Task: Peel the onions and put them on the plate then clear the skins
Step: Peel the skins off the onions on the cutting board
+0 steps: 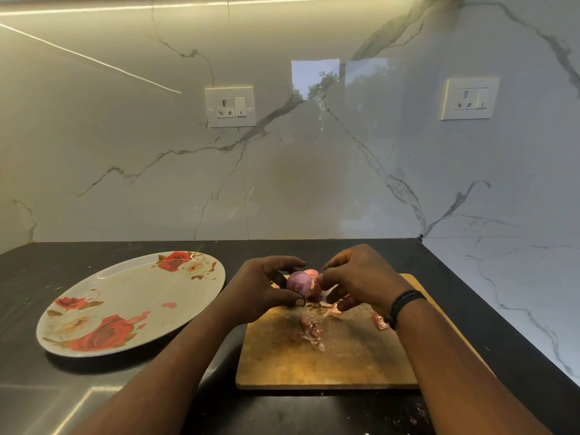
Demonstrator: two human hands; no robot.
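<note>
Left hand (260, 285) cups round purple onion (299, 284) above far edge of wooden chopping board (329, 356), steadying it. Right hand (357, 279) pinches loose skin at its top, evidently stripping. Skins (309, 332) dropped on board; floral plate (131, 304) toward desk's left edge holds no onion.

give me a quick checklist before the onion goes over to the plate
1. Onion held firmly: ok, left hand wraps it above the cutting board.
2. Peeling finished: not ok, right hand pinches skin at its right side.
3. Plate within reach: ok, just left of the board.
4. Plate clean for landing: not ok, a pink scrap lies on it.
5. Skins gathered: not ok, scattered on the board.
6. More onions waiting: cannot tell.
</note>
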